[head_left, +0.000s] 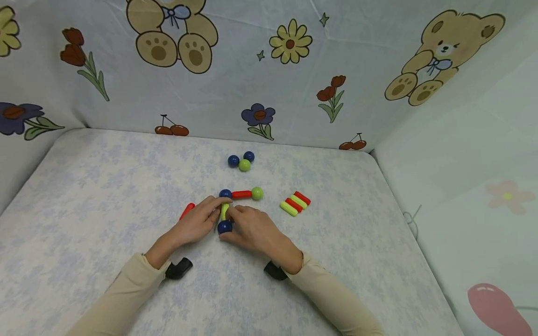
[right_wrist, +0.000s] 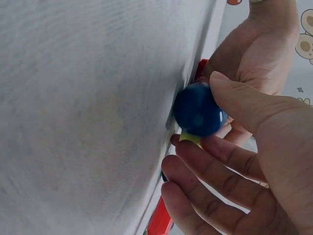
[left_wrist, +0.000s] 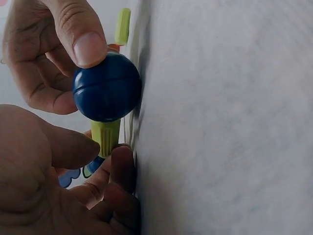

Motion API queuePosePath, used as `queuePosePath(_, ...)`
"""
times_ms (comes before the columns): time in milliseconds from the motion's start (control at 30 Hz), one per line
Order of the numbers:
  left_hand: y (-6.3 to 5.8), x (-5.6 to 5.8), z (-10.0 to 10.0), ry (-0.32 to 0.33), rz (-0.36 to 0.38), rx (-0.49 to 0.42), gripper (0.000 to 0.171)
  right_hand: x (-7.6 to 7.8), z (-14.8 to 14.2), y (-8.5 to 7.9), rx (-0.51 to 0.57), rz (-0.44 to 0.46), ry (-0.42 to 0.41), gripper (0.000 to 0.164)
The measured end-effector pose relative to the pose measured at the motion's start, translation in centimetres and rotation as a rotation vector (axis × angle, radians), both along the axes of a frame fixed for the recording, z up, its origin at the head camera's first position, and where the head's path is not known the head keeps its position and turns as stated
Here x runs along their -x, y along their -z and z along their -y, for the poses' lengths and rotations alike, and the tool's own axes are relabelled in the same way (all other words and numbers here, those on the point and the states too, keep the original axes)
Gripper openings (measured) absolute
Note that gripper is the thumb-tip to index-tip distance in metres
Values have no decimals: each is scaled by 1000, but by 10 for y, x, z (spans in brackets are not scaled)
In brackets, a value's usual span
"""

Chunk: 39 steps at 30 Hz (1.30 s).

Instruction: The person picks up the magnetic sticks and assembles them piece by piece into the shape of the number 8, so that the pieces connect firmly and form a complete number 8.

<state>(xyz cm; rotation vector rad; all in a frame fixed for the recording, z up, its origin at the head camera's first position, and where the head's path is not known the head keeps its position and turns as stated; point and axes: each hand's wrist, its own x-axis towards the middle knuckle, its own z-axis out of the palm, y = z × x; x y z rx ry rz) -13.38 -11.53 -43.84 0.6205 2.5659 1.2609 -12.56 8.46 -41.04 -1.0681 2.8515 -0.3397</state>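
Note:
In the head view, a yellow-green rod [head_left: 224, 211] runs between a near blue ball [head_left: 224, 227] and a far blue ball [head_left: 225, 192]. From the far ball a red rod [head_left: 241, 194] extends right to a green ball [head_left: 257, 193]. My left hand [head_left: 194, 224] pinches the yellow-green rod [left_wrist: 105, 139] between thumb and fingers, as the left wrist view shows. On the other side, my right hand [head_left: 257, 227] holds the near blue ball [right_wrist: 199, 110], thumb on its near side and fingers bent around it. Part of the rod is hidden by the fingers.
Two blue balls [head_left: 233, 161] and a green ball [head_left: 244, 165] sit together farther back. Several red and yellow-green rods [head_left: 295, 203] lie side by side to the right. Another red rod [head_left: 187, 210] shows partly behind my left hand. Printed fabric [head_left: 235, 84] rises behind the table.

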Motion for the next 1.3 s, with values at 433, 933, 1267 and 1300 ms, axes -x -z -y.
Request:
queuePosePath(433,-4,4,-3,8,81,22,44,8,-36,-5,47,1,89,32)
queuePosePath(933,-7,6,-3,75,137,63,77,24,-99,-6,44,12,372,27)
queuePosePath(1267,-2,1,6,69,105,27,74,28,-108,-2,34,13,401,27)
queuePosePath(1300,-2,1,6,71,107,22,73,29,-109,-1,26,20,411,27)
